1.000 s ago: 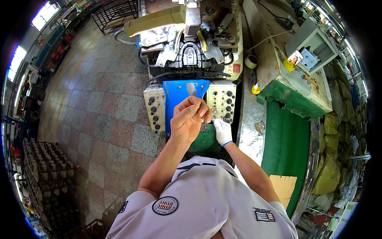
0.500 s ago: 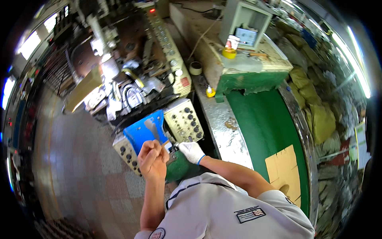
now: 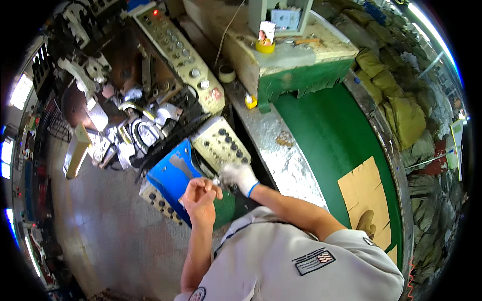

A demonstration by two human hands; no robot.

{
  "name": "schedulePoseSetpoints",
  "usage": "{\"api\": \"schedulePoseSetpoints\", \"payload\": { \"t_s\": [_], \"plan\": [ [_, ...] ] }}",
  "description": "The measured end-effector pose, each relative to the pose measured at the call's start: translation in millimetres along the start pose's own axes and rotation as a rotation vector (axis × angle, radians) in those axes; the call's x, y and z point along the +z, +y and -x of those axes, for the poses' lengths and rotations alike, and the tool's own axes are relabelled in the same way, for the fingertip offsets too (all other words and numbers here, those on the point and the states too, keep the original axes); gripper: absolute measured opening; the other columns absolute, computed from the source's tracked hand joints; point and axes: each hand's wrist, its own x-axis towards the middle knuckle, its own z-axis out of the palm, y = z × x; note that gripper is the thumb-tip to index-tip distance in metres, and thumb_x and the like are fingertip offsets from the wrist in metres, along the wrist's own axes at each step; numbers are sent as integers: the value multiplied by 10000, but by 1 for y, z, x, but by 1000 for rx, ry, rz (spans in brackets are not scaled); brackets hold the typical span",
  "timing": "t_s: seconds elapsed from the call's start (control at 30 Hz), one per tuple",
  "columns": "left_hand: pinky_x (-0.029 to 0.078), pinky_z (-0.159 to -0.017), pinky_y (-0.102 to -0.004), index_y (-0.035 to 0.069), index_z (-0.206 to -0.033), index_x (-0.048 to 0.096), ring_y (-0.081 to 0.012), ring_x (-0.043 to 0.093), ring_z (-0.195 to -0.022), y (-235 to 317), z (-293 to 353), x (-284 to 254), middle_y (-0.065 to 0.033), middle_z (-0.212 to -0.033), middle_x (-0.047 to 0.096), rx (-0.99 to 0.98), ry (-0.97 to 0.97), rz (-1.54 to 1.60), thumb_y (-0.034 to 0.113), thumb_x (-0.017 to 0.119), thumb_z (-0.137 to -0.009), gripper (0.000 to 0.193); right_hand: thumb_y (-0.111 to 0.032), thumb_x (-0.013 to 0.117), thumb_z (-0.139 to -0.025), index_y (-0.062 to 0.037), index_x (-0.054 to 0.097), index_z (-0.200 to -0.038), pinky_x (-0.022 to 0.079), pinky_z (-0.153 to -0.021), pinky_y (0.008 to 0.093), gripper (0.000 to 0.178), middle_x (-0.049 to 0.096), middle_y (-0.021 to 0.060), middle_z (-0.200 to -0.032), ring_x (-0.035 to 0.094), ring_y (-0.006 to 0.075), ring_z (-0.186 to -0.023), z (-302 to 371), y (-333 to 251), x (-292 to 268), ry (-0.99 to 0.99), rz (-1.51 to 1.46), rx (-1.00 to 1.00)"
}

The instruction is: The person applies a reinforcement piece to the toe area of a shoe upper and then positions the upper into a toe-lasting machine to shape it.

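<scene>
My left hand [image 3: 200, 201] is bare and raised over the blue panel [image 3: 170, 167], its fingers curled in toward the thumb. Whether anything small lies between them cannot be made out. My right hand [image 3: 241, 177], in a white glove with a blue cuff edge, is at the lower end of a cream control box [image 3: 219, 141] with black knobs. Motion smears its fingers, so their grip is unclear. Just beneath both hands is a dark green rounded surface [image 3: 225, 208], partly covered by them.
Ahead on the left stands a machine with metal shoe-like forms [image 3: 145, 134] and a long cream button panel [image 3: 183, 55]. To the right are a green surface [image 3: 326, 125] with a cardboard sheet [image 3: 362, 188], a worn bench [image 3: 306, 52] holding a phone [image 3: 266, 33], and piled sacks [image 3: 404, 120].
My view has swung, so the machine and bench sit farther left. My left hand has turned slightly, its fingers still curled. The gloved right hand has gone from sharp to blurred by the control box.
</scene>
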Motion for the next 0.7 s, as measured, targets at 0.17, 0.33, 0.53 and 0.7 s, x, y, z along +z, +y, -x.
{"api": "schedulePoseSetpoints", "payload": {
  "t_s": [0.17, 0.33, 0.53, 0.7],
  "plan": [
    [504, -685, -356, 21, -1130, 630, -213, 604, -812, -3, -13, 15, -55, -1004, 592, -66, 38, 100, -58, 721, -922, 240, -286, 594, -1052, 10, 665, -1238, 595, -876, 457, 357, 752, 163, -1133, 730, 319, -947, 7, -39, -48, -64, -374, 71],
    [500, -631, -338, 48, -1079, 641, -220, 629, -739, -1, -31, 44, -37, -915, 564, -80, -9, 125, 178, 748, -1014, 180, -296, 609, -1045, -23, 672, -1292, 589, -920, 460, 374, 754, 155, -1179, 732, 294, -1027, 8, -48, -64, -17, -477, 207],
    [499, -586, -326, 117, -967, 600, -165, 566, -604, 14, -38, 60, 14, -814, 493, -215, 2, 300, 319, 616, -1087, 235, -279, 632, -1040, -25, 680, -1277, 602, -901, 467, 351, 758, 166, -1162, 749, 317, -1018, 18, -44, -45, 17, -431, 243],
    [507, -549, -313, 128, -884, 546, -149, 535, -551, 23, -36, 61, 8, -769, 483, -231, -8, 493, 282, 501, -1137, 299, -283, 652, -1031, -2, 688, -1225, 624, -832, 480, 344, 767, 183, -1100, 760, 340, -932, 15, -31, -47, 22, -451, 270]
  ]
}}
